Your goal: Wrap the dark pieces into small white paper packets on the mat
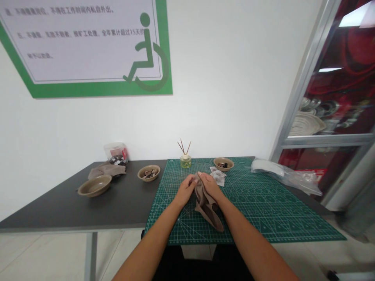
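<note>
**Brown cloth [206,205] being pinched above the cutting mat [249,210]**

From my distant seat I am looking down through the head camera. The left hand [185,190] and the right hand [211,186] are meeting over the middle of the cutting mat, and the fingers of both are pinching the upper edge of the brown cloth. Its lower part is hanging in folds towards the mat's near edge; whether it is touching the mat, I cannot tell. I am supposing that both hands are sharing one edge because such limp fabric needs support from two sides.

On the mat's far part, a bowl [224,169] is holding dark pieces, and white packets [218,178] are lying just before it, probably for easy reaching. A reed diffuser [185,161] is standing near the mat's far edge, seemingly out of the hands' way. Just left of the mat, on the tabletop [123,210], a second bowl [149,179] is carrying brownish pieces, perhaps to keep them from scattering. A clear bag [288,177] is lying along the mat's right edge, maybe set aside.
</note>
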`<state>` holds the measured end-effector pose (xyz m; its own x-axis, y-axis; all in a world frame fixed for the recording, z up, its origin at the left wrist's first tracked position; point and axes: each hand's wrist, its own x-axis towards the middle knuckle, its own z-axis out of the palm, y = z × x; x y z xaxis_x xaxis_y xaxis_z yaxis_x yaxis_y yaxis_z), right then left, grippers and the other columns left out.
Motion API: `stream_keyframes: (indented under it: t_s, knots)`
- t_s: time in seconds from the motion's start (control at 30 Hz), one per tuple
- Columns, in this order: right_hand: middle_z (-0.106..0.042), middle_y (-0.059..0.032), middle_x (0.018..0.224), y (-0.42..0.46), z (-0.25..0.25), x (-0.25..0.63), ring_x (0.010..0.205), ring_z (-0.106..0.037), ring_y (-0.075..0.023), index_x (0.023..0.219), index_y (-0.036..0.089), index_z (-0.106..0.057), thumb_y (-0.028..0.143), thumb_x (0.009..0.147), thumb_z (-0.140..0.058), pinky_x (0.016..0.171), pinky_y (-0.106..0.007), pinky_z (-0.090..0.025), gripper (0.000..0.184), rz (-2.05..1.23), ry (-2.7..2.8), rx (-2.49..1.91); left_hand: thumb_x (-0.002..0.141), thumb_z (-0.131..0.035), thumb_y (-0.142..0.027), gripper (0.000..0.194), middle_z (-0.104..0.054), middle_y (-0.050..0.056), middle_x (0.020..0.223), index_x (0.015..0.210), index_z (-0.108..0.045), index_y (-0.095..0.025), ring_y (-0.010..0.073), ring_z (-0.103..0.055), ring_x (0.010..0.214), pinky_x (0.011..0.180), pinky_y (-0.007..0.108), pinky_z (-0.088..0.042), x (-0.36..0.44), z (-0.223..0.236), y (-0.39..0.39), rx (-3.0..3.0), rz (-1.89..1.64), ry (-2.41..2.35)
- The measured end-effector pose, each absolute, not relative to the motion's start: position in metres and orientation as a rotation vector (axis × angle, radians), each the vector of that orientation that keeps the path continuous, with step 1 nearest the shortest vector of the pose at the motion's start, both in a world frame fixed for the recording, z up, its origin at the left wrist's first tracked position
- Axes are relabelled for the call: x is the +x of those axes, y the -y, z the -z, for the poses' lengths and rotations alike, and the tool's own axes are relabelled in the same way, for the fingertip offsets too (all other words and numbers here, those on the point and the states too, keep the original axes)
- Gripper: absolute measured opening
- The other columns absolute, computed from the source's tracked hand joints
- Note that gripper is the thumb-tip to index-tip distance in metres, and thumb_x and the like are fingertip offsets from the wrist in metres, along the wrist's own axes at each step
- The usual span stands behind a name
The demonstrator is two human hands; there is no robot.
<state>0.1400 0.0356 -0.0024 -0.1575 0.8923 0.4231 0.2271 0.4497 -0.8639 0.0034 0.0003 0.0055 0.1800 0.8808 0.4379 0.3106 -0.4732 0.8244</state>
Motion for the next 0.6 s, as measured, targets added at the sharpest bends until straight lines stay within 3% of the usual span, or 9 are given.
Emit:
stream_keyframes:
  t_s: [0.13,0.23,0.33,0.43,0.53,0.6]
  knots:
    - [-0.047,0.0014,0.052,-0.033,0.002,0.139,0.055,-0.044,-0.0153,0.051,0.021,-0.040,0.061,0.083,-0.030,0.058,-0.029,-0.036,0.052,-0.734,1.684,-1.019,0.081,-0.049,-0.030,0.012,-0.047,-0.005,0.067,0.076,-0.046,-0.020,0.0140,-0.049,0.066,0.065,0.025,-0.038,0.007,0.001,-0.001,1.946,-1.214,-1.266]
    - [-0.047,0.0004,0.049,-0.034,0.005,0.138,0.052,-0.045,-0.0160,0.049,0.022,-0.040,0.059,0.084,-0.028,0.057,-0.030,-0.037,0.053,-0.666,1.718,-1.068,0.082,-0.048,-0.028,0.013,-0.045,-0.005,0.063,0.072,-0.044,-0.020,0.0139,-0.048,0.063,0.063,0.025,-0.037,0.008,0.000,0.000,1.984,-1.216,-1.332]
    - [-0.056,-0.0033,0.056,-0.035,0.008,0.136,0.060,-0.053,-0.0196,0.052,0.021,-0.049,0.056,0.083,-0.035,0.067,-0.033,-0.041,0.049,-0.678,1.723,-1.064,0.084,-0.045,-0.027,0.013,-0.049,-0.004,0.065,0.074,-0.048,-0.019,0.0145,-0.049,0.065,0.065,0.026,-0.039,0.007,-0.005,0.001,1.949,-1.319,-1.340]
    - [-0.065,-0.0078,0.072,-0.039,0.013,0.136,0.075,-0.058,-0.0237,0.067,0.020,-0.060,0.054,0.082,-0.037,0.078,-0.038,-0.042,0.044,-0.724,1.693,-1.016,0.086,-0.041,-0.028,0.017,-0.060,0.001,0.081,0.088,-0.056,-0.018,0.0166,-0.055,0.079,0.075,0.028,-0.043,0.006,-0.010,0.003,1.916,-1.372,-1.214]
    - [-0.066,-0.0103,0.086,-0.045,0.016,0.141,0.087,-0.057,-0.0257,0.080,0.019,-0.061,0.055,0.082,-0.032,0.086,-0.043,-0.040,0.047,-0.785,1.638,-0.972,0.089,-0.035,-0.030,0.028,-0.063,0.005,0.101,0.100,-0.058,-0.018,0.0189,-0.055,0.099,0.091,0.032,-0.040,0.007,-0.012,0.004,1.924,-1.340,-1.066]
    - [-0.064,-0.0100,0.093,-0.048,0.018,0.144,0.096,-0.054,-0.0256,0.085,0.020,-0.060,0.056,0.081,-0.032,0.092,-0.043,-0.036,0.046,-0.832,1.620,-0.929,0.087,-0.038,-0.027,0.026,-0.062,0.006,0.106,0.102,-0.058,-0.018,0.0191,-0.054,0.102,0.093,0.033,-0.039,0.008,-0.011,0.003,1.939,-1.335,-1.030]
